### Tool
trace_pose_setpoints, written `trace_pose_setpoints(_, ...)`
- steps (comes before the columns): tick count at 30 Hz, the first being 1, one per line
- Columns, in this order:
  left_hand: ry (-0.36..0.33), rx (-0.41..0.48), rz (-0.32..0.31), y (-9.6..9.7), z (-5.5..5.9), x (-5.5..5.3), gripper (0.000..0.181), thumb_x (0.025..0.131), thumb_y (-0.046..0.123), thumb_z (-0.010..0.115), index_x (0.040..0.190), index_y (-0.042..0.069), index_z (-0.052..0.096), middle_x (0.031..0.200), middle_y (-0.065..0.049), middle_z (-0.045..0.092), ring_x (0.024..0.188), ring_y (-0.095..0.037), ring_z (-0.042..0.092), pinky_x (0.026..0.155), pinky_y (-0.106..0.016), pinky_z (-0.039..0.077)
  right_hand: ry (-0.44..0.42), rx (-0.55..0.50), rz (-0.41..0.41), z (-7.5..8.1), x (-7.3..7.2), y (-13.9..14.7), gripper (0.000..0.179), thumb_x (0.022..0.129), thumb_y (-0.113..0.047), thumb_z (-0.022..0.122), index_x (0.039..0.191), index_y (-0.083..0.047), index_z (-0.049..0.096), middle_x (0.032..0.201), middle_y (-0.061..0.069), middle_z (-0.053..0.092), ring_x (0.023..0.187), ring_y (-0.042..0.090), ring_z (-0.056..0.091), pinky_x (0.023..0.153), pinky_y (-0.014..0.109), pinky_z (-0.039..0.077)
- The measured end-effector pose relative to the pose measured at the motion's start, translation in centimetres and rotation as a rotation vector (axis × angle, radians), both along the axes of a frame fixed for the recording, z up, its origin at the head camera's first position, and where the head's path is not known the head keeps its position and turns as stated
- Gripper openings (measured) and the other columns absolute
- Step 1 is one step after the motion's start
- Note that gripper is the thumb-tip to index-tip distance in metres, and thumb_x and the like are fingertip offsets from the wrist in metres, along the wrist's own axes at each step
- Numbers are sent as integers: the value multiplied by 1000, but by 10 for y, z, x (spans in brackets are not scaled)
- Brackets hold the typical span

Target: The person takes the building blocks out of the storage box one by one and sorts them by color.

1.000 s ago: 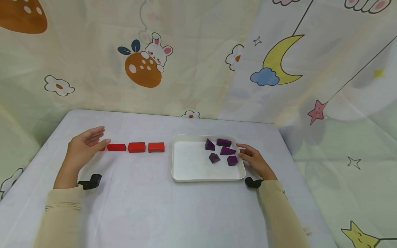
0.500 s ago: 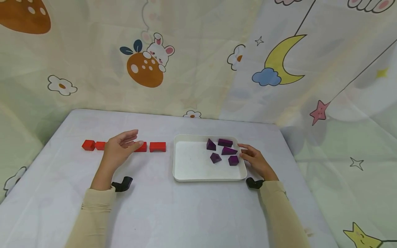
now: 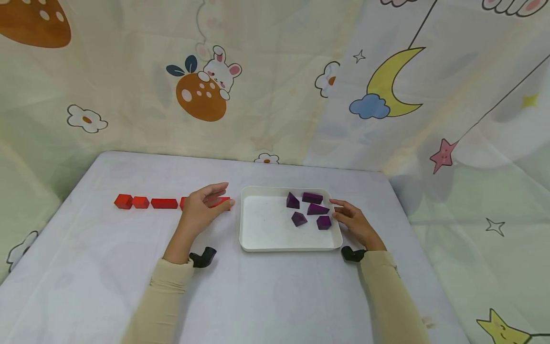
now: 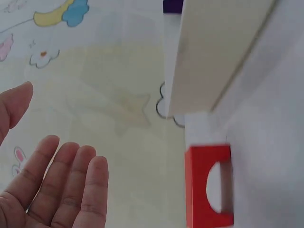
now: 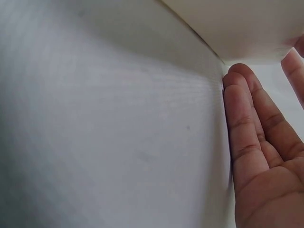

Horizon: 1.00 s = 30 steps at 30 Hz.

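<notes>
My left hand (image 3: 198,212) hovers over the right end of a row of red blocks, fingers extended and thumb apart. It partly hides the last ones, including a red block with an arched cutout (image 4: 192,185), plain in the left wrist view. Nothing lies between its fingers (image 4: 71,190). At the right end of a white tray (image 3: 264,224), my right hand (image 3: 354,223) rests with fairly straight fingers touching its side. Several purple blocks lie in the tray's right half, among them a triangular block (image 3: 292,200) and a hexagonal block (image 3: 323,222).
Further left in the row are a red cube (image 3: 123,201), a smaller red block (image 3: 140,202) and a long red block (image 3: 164,204). A white cloth covers the table (image 3: 275,296). Behind it hangs a patterned curtain (image 3: 275,95).
My left hand has swept rightward along the red row, uncovering the blocks at the left end and covering those near the tray. My right hand and the tray have stayed in place.
</notes>
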<state>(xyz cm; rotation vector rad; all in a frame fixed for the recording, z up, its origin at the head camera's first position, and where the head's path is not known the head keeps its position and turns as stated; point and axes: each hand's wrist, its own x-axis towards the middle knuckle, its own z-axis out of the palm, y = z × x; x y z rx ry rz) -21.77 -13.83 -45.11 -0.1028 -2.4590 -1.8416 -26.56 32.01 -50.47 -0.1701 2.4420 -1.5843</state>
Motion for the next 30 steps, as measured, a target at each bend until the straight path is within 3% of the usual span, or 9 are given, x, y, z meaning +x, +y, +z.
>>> trace_pose_setpoints(3, -8, 20, -23, 16, -1, 1, 56, 95, 18, 87, 146, 6, 67, 148, -18, 66, 134, -37, 66, 106, -42, 56, 2, 7, -1, 1, 0, 1, 54, 111, -16, 63, 162, -3, 47, 150, 32, 56, 136, 38, 57, 120, 51, 44)
trace_pose_setpoints(9, -36, 31, -70, 45, -1, 3, 59, 93, 20, 88, 147, 8, 67, 148, -18, 66, 134, -39, 66, 108, -46, 56, 2, -8, 0, 1, 0, 2, 54, 111, -15, 64, 161, -3, 48, 149, 32, 57, 131, 30, 59, 109, 25, 48)
trace_pose_setpoints(16, -28, 42, -98, 74, -7, 3, 58, 92, 19, 89, 145, 7, 69, 144, -19, 68, 132, -42, 66, 110, -52, 54, -5, -6, 1, 1, -1, 1, 54, 111, -15, 63, 162, -3, 47, 150, 32, 57, 136, 39, 58, 121, 53, 43)
trace_pose_setpoints(25, 35, 103, -137, 110, -23, 3, 50, 92, 16, 89, 138, 8, 74, 139, -19, 71, 127, -40, 69, 109, -52, 55, -8, -12, -1, 0, -2, 1, 54, 111, -15, 64, 162, -3, 47, 150, 33, 56, 134, 35, 58, 123, 59, 39)
trace_pose_setpoints(30, 55, 112, -155, 130, -31, 2, 50, 92, 13, 89, 138, 2, 73, 138, -22, 71, 127, -40, 70, 107, -50, 56, -16, -14, -11, -1, -1, 1, 55, 111, -15, 64, 161, -3, 47, 150, 33, 56, 136, 38, 57, 123, 60, 38)
